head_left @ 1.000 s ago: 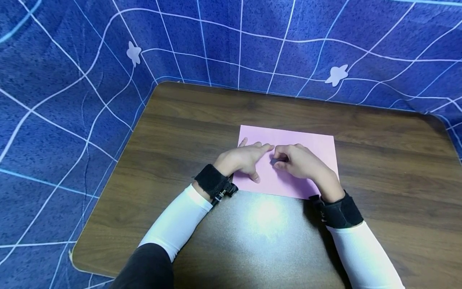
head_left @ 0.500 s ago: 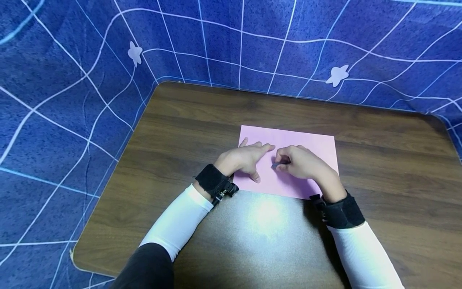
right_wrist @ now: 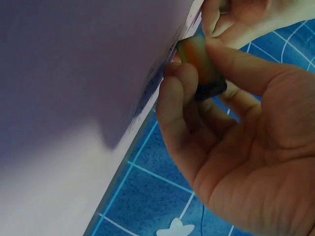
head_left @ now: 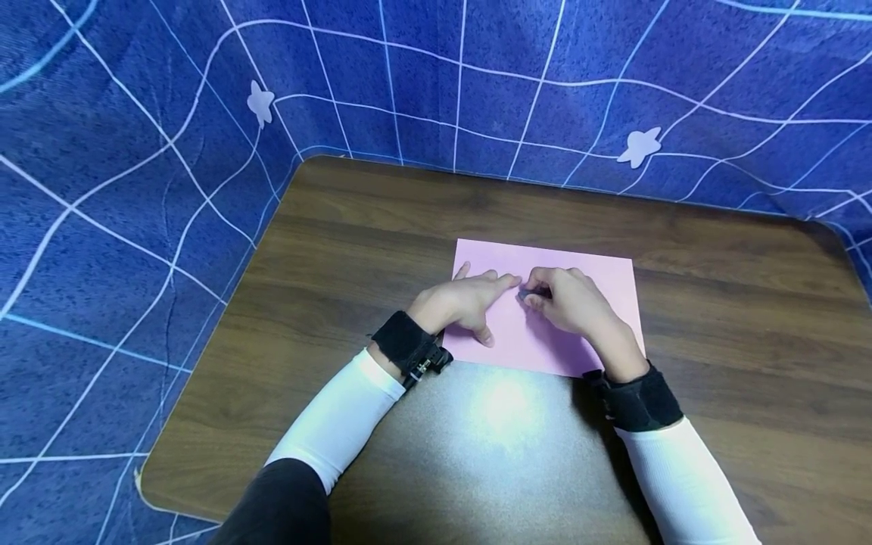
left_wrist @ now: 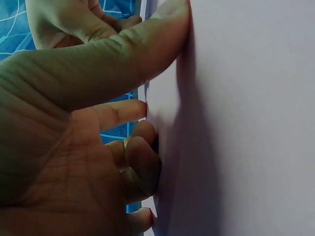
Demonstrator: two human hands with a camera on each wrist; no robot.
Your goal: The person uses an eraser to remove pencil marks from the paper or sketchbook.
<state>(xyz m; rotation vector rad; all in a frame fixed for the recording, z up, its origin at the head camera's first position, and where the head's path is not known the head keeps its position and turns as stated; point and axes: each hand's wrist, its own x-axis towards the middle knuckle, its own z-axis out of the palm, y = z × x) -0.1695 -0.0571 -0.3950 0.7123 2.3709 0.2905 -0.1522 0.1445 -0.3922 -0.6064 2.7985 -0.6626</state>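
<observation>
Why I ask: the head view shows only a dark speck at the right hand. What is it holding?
Observer: In the right wrist view, the right hand pinches a small block, orange-green with a dark end, between thumb and forefinger.
Operator: Does it touch the sheet?
Observer: Its light end seems to meet the pink paper.
Operator: And the other hand?
Observer: In the left wrist view, the left hand presses its fingertips on the paper.
</observation>
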